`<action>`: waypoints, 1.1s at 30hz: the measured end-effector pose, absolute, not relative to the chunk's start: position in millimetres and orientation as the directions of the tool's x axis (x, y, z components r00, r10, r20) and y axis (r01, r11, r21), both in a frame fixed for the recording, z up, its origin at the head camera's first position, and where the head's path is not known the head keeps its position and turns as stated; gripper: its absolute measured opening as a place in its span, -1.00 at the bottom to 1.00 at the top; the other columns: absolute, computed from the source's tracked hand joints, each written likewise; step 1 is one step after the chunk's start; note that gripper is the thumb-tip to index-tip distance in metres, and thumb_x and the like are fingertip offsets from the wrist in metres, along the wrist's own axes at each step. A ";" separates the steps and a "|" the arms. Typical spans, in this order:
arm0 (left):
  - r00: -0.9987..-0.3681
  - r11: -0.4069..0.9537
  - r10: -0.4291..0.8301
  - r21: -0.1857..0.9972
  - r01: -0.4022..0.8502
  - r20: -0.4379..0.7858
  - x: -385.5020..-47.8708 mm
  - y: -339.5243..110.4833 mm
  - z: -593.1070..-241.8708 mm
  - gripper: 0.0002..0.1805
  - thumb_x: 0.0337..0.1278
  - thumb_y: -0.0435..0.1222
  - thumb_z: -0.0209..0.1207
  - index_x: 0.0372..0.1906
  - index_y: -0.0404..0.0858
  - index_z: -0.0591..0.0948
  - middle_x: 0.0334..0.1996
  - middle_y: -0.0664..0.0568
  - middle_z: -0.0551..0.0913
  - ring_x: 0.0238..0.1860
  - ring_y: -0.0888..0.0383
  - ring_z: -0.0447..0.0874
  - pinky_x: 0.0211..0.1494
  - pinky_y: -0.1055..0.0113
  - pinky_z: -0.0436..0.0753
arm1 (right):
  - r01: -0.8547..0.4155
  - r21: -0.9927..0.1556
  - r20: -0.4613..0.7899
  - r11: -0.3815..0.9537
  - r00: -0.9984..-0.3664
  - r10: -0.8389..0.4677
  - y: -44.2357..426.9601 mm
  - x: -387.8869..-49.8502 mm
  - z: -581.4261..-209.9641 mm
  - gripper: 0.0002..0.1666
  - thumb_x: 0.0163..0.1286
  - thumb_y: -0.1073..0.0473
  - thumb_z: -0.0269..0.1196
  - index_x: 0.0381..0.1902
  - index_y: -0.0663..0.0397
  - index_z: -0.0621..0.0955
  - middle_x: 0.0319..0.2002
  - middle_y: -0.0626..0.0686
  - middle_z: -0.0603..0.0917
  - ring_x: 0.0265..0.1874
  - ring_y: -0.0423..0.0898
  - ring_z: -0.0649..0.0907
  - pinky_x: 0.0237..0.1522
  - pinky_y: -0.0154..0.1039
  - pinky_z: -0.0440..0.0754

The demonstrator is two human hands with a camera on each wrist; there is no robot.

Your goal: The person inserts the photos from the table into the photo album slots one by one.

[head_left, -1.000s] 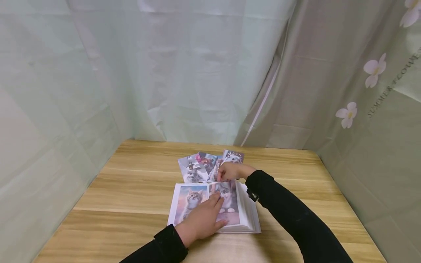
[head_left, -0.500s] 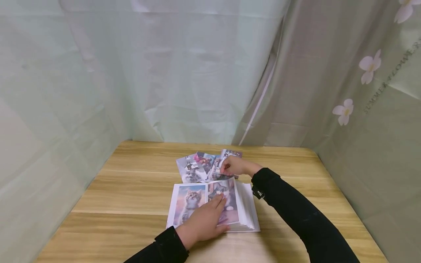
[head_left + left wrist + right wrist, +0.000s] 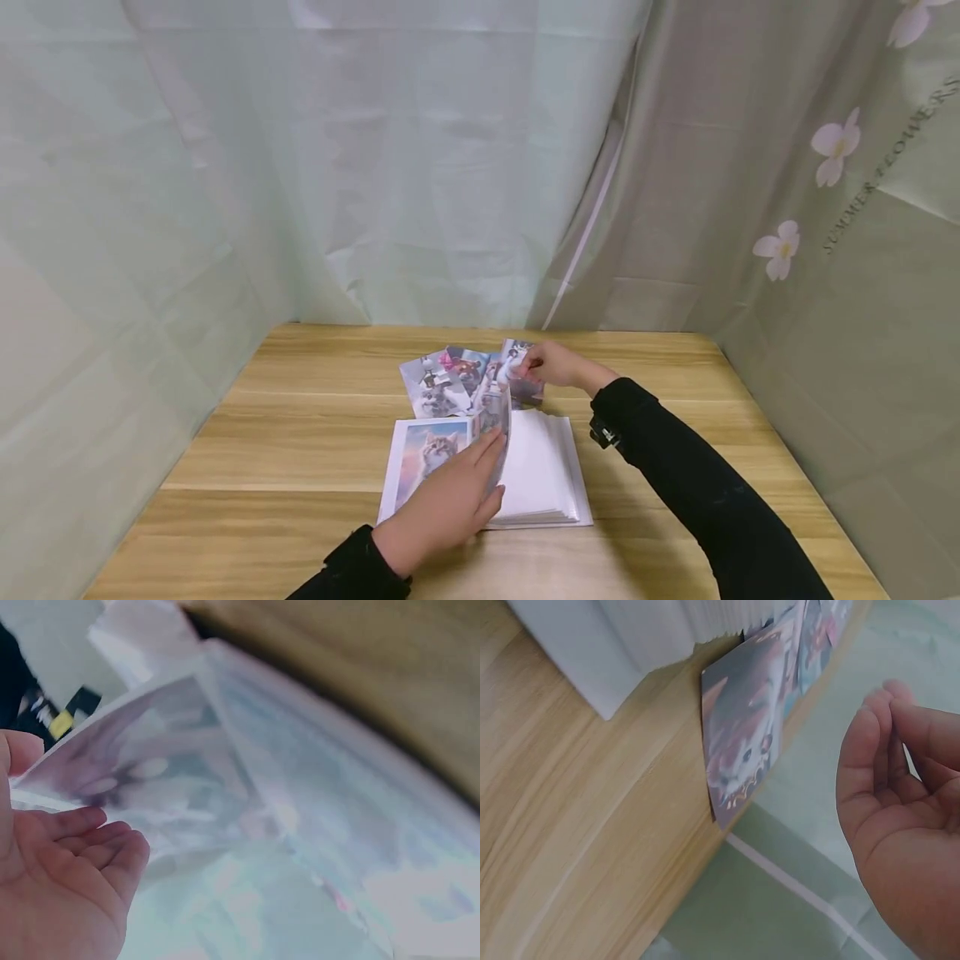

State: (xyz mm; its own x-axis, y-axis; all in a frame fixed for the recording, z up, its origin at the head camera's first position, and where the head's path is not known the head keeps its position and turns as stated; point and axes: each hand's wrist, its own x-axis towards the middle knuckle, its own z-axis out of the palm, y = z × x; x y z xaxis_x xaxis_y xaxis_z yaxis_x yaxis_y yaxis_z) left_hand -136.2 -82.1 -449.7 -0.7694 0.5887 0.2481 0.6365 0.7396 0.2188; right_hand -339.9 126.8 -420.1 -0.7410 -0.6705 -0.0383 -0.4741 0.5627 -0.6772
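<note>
A photo album (image 3: 536, 475) lies spread on the table, a kitten picture (image 3: 431, 458) on its left side and blank white pages on its right. One picture page (image 3: 495, 412) stands raised near the middle; the left wrist view shows its picture (image 3: 157, 750) at an angle. My left hand (image 3: 446, 500) lies over the album's lower middle, its extended fingers against that page. Above the page's top edge is my right hand (image 3: 558, 365), beside the loose cards. In the right wrist view, the thumb and curled fingers of my right hand (image 3: 907, 817) meet, with nothing visible between them.
Several loose picture cards (image 3: 435, 387) overlap behind the album; one card (image 3: 742, 735) lies near the table's back edge. Pale curtains (image 3: 450, 167) hang behind and on both sides of the wooden table (image 3: 285, 450).
The picture page has risen from the right side toward the left, uncovering white pages. My right hand has moved back and slightly right; my left hand has shifted slightly left.
</note>
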 end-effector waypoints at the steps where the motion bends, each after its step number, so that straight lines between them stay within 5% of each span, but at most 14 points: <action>1: -0.775 0.744 0.581 0.223 0.630 0.250 -135.5 -85.1 -446.5 -0.31 0.24 -0.07 -0.07 0.36 -0.36 0.09 0.34 -0.12 0.05 0.30 0.10 0.03 0.20 0.20 0.22 | -0.470 -0.679 -0.037 0.564 -0.745 -0.666 127.5 -340.0 -420.8 -0.92 0.21 0.45 0.17 -0.39 0.31 0.62 -0.53 0.01 0.55 -0.55 -0.14 0.50 -0.50 -0.33 0.51; 8: -0.824 0.791 0.497 0.248 0.560 0.273 -127.2 -108.2 -438.0 -0.28 0.12 -0.17 -0.02 0.37 -0.32 0.08 0.36 -0.04 0.02 0.27 0.12 0.10 0.19 0.22 0.25 | -0.450 -0.688 -0.043 0.569 -0.758 -0.651 134.5 -339.0 -420.9 -0.89 0.23 0.44 0.16 -0.38 0.21 0.62 -0.41 0.05 0.55 -0.49 -0.13 0.51 -0.46 -0.31 0.52; 15: -0.879 0.786 0.406 0.395 0.476 0.251 -125.5 -135.7 -443.1 -0.25 0.05 -0.21 0.06 0.37 -0.31 0.09 0.34 -0.04 0.09 0.29 0.16 0.05 0.23 0.26 0.15 | -0.429 -0.701 -0.035 0.570 -0.778 -0.628 147.4 -338.8 -415.3 -0.84 0.24 0.46 0.12 -0.37 0.20 0.62 -0.45 0.06 0.54 -0.51 -0.11 0.48 -0.46 -0.28 0.50; 26: -0.956 0.773 0.269 0.567 0.285 0.113 -121.3 -160.5 -453.4 -0.18 0.01 -0.25 0.18 0.37 -0.32 0.08 0.29 -0.12 0.17 0.24 0.12 0.13 0.20 0.19 0.20 | -0.366 -0.723 -0.072 0.586 -0.803 -0.591 162.4 -339.7 -417.2 -0.86 0.27 0.42 0.12 -0.34 0.20 0.62 -0.45 0.07 0.56 -0.49 -0.11 0.49 -0.42 -0.26 0.52; 33: -0.970 0.757 0.198 0.607 0.241 0.138 -117.5 -166.7 -459.7 -0.20 -0.04 -0.32 0.25 0.31 -0.44 0.15 0.16 -0.26 0.33 0.10 0.00 0.36 0.10 0.13 0.36 | -0.332 -0.752 -0.076 0.569 -0.814 -0.576 167.9 -338.2 -421.4 -0.87 0.25 0.47 0.12 -0.36 0.27 0.61 -0.53 0.04 0.54 -0.52 -0.10 0.49 -0.42 -0.23 0.53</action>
State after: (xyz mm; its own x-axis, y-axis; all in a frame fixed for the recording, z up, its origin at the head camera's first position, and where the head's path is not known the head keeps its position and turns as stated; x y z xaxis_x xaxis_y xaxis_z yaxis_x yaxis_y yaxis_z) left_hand -117.5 -166.7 -459.7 -0.9705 0.1979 0.1380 0.2407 0.7573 0.6070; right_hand -338.2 167.9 -421.4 -0.8141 -0.5757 -0.0761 -0.3322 0.5692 -0.7521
